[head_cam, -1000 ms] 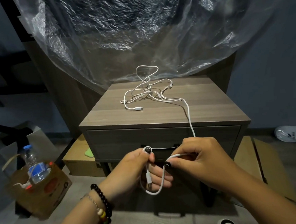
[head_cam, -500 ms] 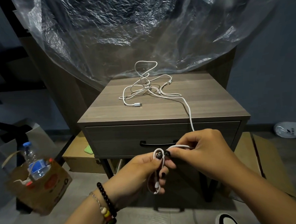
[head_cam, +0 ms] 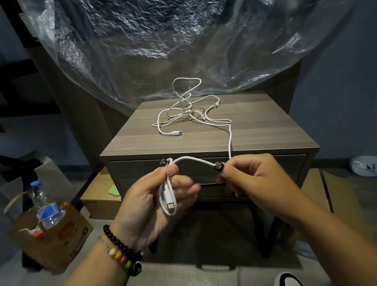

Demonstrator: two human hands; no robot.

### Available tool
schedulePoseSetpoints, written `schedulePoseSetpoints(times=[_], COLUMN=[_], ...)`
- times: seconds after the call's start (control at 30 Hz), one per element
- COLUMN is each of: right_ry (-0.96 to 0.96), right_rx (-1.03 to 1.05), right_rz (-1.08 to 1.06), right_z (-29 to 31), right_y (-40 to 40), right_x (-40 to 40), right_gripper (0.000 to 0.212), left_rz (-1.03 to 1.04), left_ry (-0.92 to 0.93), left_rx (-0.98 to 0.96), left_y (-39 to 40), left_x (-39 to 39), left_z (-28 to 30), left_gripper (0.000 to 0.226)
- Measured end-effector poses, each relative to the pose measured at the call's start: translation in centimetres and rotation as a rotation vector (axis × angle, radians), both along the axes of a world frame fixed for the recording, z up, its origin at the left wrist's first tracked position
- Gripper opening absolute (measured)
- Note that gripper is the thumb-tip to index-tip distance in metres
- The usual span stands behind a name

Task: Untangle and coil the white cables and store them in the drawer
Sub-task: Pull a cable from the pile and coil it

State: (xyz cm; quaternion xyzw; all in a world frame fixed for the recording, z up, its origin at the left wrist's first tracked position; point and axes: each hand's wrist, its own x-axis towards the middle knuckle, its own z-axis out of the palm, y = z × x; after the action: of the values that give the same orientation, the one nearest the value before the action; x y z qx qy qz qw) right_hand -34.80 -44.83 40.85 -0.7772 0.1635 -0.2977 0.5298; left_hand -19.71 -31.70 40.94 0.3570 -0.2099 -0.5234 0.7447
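The nightstand (head_cam: 269,127) keeps its drawer (head_cam: 141,173) closed, and the tangle of white cables (head_cam: 190,114) at twelve o'clock on top looks unchanged. The hands, fingertip to fingertip half a second ago, have drawn apart. The left hand (head_cam: 151,201), at seven o'clock, grips a first small loop with its connector (head_cam: 170,200) hanging; the right hand (head_cam: 248,179), at four o'clock, pinches the cable, a fresh span arching between. Coiling is barely begun.

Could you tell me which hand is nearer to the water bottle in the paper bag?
Left. The left hand is just right of the water bottle; the right hand is farther right.
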Motion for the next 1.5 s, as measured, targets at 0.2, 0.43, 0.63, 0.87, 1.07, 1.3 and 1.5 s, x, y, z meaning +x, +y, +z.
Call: schedulePoseSetpoints(times=[0.2,0.43,0.63,0.87,1.07,1.3,1.5], right_ry=[-0.103,-0.153,-0.028,0.035,0.129,0.183,0.27], right_rx=[-0.136,-0.555,-0.845,-1.019,-0.991,-0.963,-1.009], right_rz=[-0.155,-0.311,-0.258,-0.319,-0.339,-0.349,-0.36], right_z=[-0.8,-2.1,-2.8,-2.7,-2.9,-2.9,-3.7], right_y=[0.2,1.4,2.7,4.1,4.5,4.6,3.9], right_x=[1.6,3.8,4.8,5.2,5.3,5.4,5.4], right_gripper=[0.018,0.017,0.026,0.032,0.032,0.016,0.011], left_rz=[-0.068,0.2,0.188,0.208,0.313,0.504,0.604], left_ry=[-0.12,-0.516,-0.53,-0.63,-0.622,-0.437,-0.251], left_rx=[-0.045,0.221,0.294,0.331,0.303,0.258,0.218], left_y=[-0.3,-1.6,-1.6,-1.7,-2.3,-2.6,-2.4], left_x=[1.0,0.2,0.6,0.7,1.0,1.5,3.0], left_z=[-0.6,-1.2,-1.2,-1.5,-1.4,-1.1,-0.9], left_gripper=[0.012,0.038,0.068,0.052,0.04,0.032,0.031])
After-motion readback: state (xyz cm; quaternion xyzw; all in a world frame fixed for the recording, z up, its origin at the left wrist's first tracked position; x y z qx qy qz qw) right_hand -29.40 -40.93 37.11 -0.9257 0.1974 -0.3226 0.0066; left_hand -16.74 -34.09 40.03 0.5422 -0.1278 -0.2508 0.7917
